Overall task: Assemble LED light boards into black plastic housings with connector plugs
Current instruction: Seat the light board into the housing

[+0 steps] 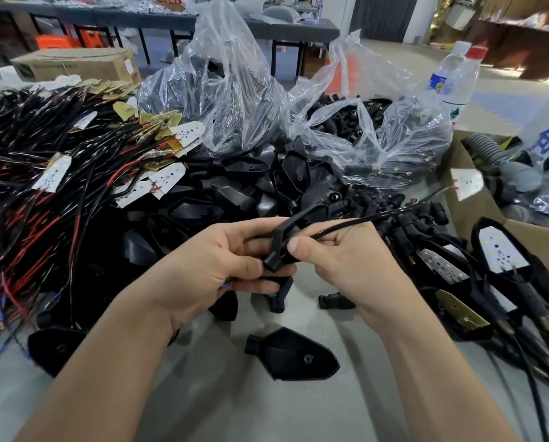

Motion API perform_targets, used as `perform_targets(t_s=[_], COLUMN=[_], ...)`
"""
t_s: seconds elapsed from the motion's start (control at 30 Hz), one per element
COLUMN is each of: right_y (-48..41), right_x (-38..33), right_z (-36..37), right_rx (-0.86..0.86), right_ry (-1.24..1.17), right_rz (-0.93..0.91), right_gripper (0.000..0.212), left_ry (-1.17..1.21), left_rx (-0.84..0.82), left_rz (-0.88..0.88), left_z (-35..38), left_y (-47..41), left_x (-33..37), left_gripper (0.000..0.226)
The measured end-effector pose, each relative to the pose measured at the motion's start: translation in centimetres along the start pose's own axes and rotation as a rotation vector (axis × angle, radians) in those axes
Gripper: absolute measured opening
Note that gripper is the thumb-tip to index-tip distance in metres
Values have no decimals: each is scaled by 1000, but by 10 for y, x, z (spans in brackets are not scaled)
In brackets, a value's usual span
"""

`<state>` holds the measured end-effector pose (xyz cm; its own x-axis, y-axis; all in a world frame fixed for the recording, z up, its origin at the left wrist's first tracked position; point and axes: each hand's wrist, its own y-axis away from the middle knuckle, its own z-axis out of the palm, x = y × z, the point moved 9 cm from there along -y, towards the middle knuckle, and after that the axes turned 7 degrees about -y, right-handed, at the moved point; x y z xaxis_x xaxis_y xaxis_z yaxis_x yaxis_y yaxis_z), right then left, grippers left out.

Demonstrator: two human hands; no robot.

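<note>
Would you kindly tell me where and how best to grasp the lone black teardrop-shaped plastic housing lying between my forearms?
I'd pinch the black teardrop-shaped plastic housing across its wide middle, coming from above: it lies flat, closed back up, round neck pointing left, with bare grey table along both long edges.

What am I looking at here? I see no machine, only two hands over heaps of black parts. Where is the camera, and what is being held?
There is no robot: a person works bare-handed, and the single picture comes from a camera worn on the head, looking down. The left hand grips a black housing; the right hand pinches a black cable that ends in a white light board. On the table lie wired boards at left, empty housings in the middle, a bag of plugs behind, and finished units at right.
</note>
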<state>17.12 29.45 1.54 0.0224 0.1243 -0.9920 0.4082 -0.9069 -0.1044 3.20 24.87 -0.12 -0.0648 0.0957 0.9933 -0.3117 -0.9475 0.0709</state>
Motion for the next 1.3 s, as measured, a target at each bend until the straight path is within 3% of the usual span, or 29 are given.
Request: perform_targets(t_s=[0.1, 0.2, 0.23, 0.3, 0.37, 0.43, 0.53, 0.7, 0.93, 1.03, 1.17, 1.23, 1.3], right_y=[2, 7, 4, -2, -2, -2, -5, 1, 10, 16, 20, 17, 10], right_x=[-10, -6, -2, 6, 7, 8, 14, 22, 28, 26, 22, 19, 19], right_z=[-20, -44, -43, -22, 2, 7, -13, -62, -86, -98, -105, -101, -91], right_rx=[267, 512, 471, 206, -52, -98, 102, 500, 704, 820, 849, 795, 689], right_ry=[71, -131, -213, -367, -375, -307, -269, -444, -638, -680, -485, -373, -296], right_rz=[-87, -91, -48, 50, 102, 95, 121, 188, 162, 113, 106, 115, 148], right_gripper=[7, 20, 24, 34, 51, 48, 24, 18, 11, 7, 28, 38, 34], left_ry=[47, 125, 130, 113, 98, 68, -54, -103, -277, -339, -504, -528, -505], left_rx=[135, 245, 249, 230, 213, 264, 469, 735, 939, 853, 352, 161, 33], left_rz=[-1, -5, -8, -15, -22, -33, -35, 3, 44, 34, -61, -65, -19], left_z=[-9, -16, -15, -12, -9, -10, -28, -68, -109, -109, -86, -81, -75], left_y=[-5, -8, -8, -7, -7, -7, -2, 15, 36, 36, 29, 37, 42], left_x=[-3, -6, -7, -6, -5, -6, -4, 5, 13, 16, 10, 10, 12], left_gripper=[65, 64, 65, 67, 62, 52, 45, 47, 48, 44, 28, 41, 61])
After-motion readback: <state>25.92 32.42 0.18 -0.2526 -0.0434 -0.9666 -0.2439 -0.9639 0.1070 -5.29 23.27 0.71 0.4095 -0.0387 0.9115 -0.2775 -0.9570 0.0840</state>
